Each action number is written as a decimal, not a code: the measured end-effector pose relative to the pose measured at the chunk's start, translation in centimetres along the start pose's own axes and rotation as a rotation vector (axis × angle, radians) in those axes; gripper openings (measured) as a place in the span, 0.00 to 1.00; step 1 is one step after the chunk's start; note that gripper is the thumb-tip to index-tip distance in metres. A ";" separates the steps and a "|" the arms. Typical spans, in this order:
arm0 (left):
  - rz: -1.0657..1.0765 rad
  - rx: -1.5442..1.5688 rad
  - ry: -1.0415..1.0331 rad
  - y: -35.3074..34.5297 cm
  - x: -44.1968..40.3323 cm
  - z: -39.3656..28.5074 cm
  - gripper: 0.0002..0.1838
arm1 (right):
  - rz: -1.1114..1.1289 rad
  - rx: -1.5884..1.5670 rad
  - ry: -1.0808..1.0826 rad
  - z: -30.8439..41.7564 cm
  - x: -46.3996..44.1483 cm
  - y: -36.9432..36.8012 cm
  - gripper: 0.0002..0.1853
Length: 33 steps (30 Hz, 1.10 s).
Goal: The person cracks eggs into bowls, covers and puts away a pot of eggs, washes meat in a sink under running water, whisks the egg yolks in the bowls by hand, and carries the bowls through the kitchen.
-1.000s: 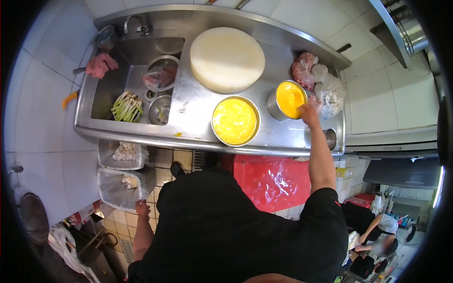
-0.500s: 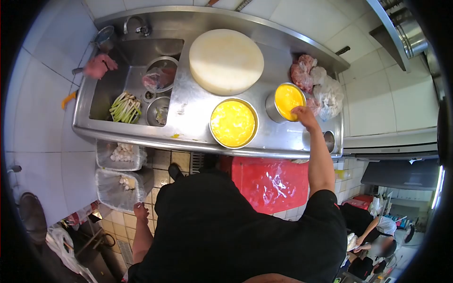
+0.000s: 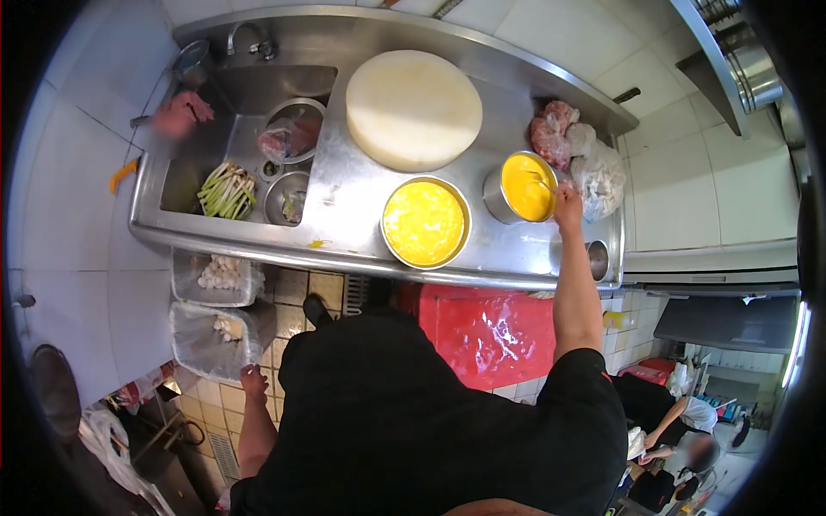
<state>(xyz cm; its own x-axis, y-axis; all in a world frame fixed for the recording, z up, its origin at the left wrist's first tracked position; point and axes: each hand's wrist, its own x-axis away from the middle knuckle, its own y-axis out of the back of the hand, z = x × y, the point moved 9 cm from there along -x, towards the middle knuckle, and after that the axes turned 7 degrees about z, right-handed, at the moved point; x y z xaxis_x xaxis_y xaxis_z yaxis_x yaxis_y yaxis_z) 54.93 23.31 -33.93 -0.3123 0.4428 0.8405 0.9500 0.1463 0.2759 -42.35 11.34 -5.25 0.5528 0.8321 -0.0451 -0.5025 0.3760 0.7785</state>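
Note:
My right hand (image 3: 568, 206) is closed on the handle end of a metal spoon (image 3: 539, 179). The spoon's other end dips into yellow beaten egg (image 3: 523, 199) in a deep steel pot (image 3: 497, 203). Left of it, a wider round steel pan (image 3: 386, 243) holds more bubbly yellow egg (image 3: 423, 222), close to the counter's front edge. My left hand (image 3: 254, 383) hangs low with loosely bent fingers and nothing visible in it. Beside that hand stands a plastic-lined bin (image 3: 194, 348) with some eggshells (image 3: 228, 328) inside.
A thick round chopping board (image 3: 413, 107) lies on the steel counter (image 3: 344, 185). Bags of raw meat (image 3: 555, 133) sit at the back right. The sink (image 3: 232, 103) at left contains spring onions (image 3: 228, 191) and bowls. Below are a red tub (image 3: 482, 344) and, farther right, another person (image 3: 680, 421).
My right hand has shifted slightly right, toward the pot's outer rim, and the spoon now shows in the egg. My left hand stays low by the bin.

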 end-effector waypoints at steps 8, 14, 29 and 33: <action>0.017 0.004 -0.049 0.2 0.2 -0.4 0.11 | 0.165 0.034 -0.108 -1.2 0.8 -1.9 0.12; -0.008 -0.036 0.012 0.8 -0.1 -0.1 0.12 | 0.224 0.128 -0.082 -0.2 0.8 -1.6 0.11; 0.006 0.008 -0.025 0.1 -0.2 -0.9 0.12 | 0.497 -0.021 -0.163 -0.8 1.3 -4.2 0.11; 0.015 0.017 -0.024 0.4 0.1 -0.8 0.11 | -0.057 0.020 -0.091 -0.2 0.3 0.8 0.12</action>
<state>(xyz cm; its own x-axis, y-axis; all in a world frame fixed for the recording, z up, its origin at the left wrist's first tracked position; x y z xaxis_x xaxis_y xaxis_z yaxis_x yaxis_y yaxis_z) 55.31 22.75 -33.32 -0.2977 0.4664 0.8330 0.9546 0.1539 0.2550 -42.74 11.97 -4.82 0.6387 0.7688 -0.0327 -0.4559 0.4123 0.7887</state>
